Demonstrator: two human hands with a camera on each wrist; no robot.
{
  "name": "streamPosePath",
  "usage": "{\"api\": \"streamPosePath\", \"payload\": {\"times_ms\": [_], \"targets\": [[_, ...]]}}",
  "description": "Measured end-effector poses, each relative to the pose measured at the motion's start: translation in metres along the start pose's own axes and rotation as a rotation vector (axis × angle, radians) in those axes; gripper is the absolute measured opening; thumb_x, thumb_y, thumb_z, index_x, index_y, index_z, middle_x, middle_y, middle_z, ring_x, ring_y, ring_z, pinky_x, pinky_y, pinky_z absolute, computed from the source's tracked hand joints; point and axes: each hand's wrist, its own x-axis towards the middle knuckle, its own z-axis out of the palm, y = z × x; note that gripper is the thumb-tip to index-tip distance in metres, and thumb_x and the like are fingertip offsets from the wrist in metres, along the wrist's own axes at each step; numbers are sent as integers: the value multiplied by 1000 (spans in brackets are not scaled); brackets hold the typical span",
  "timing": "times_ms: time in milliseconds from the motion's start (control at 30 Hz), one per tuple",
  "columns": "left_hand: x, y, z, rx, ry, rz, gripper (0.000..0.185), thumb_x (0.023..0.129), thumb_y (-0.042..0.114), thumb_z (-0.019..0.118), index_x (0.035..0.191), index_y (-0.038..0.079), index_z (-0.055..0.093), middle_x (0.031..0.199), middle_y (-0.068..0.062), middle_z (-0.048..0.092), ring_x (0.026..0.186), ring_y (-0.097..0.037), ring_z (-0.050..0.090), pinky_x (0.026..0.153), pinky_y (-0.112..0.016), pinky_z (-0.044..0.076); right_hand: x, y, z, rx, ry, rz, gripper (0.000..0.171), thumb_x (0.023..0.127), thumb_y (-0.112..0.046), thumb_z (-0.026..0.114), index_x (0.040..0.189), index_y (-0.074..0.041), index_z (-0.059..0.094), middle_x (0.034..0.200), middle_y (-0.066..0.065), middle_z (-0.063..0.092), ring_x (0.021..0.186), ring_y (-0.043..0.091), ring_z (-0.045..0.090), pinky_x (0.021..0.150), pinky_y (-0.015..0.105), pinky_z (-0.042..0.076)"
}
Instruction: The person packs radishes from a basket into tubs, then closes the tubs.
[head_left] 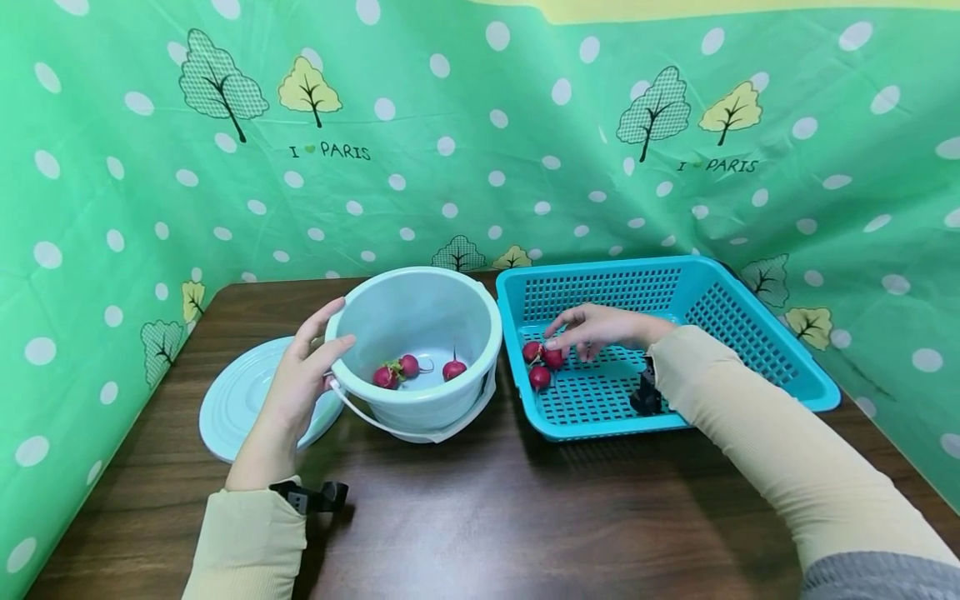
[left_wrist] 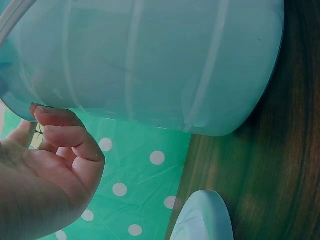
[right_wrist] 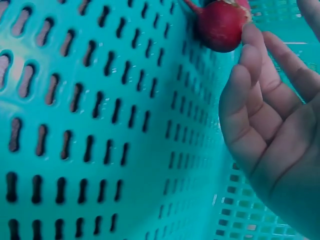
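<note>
Three red radishes [head_left: 539, 378] lie at L end of the blue basket [head_left: 615, 431], on R side of the dark wood table [head_left: 480, 517]. 3 more radishes [head_left: 453, 370] sit on the bottom of the pale bucket [head_left: 427, 411], just L of basket: 2 close tog., 1 apart to the R. L hand [head_left: 296, 383] grips bucket's L rim, thumb over the edge, fingers outside. R hand [head_left: 600, 325] is in basket's L part, released, fingers loosely bent, tips right by the radishes; can't tell if touching. Handle [head_left: 435, 436] hangs on bucket's near side. Pale lid [head_left: 236, 400] lies L of bucket, partly hidden by L hand. Green dotted cloth [head_left: 420, 100] w/ tree prints on far side.
</note>
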Motion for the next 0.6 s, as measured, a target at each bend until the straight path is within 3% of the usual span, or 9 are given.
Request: {"api": "streamPosePath", "payload": {"times_ms": [233,600], "targets": [[1,0,0,10,1,-1,58,98,36,60,152,32,37,146,-7,30,77,-8,58,66,-20,49,2,6,1,-52,-32,43,53,94,-37,67,135,-6,54,96,10,63,69,18,58,75,36,55],[-1,3,0,-2,5,3,57,99,33,59,152,31,38,143,-5,31,71,-4,57,63,-20,48,3,8,5,-33,-71,79,54,94,-36,68,135,-6,53,103,9,62,74,18,59,79,36,55]]}}
